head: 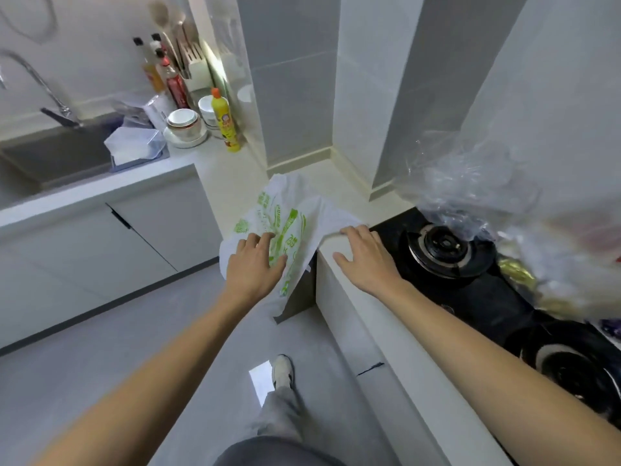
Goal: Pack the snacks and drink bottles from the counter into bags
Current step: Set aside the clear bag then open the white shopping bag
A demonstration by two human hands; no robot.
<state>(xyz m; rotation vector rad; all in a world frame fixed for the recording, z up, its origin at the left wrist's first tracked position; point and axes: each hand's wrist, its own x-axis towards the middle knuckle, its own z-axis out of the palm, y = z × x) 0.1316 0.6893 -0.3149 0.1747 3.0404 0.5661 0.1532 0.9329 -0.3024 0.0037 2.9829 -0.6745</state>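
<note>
A white plastic bag with green print (pixel 285 213) lies flat over the corner of the pale counter (pixel 339 245), its lower part hanging off the edge. My left hand (pixel 255 264) rests on the bag's left side, fingers spread and slightly bent. My right hand (pixel 364 255) lies on the counter edge, its fingertips touching the bag's right corner. At the right, a clear plastic bag (pixel 470 193) stands filled on the stove, with blurred snack packets (pixel 551 280) showing through it.
A black gas hob (pixel 447 247) with two burners runs along the right. At the back left are a sink (pixel 57 153), a faucet, stacked bowls (pixel 184 126), a yellow bottle (pixel 225 121) and sauce bottles (pixel 168 72). Grey floor and my leg lie below.
</note>
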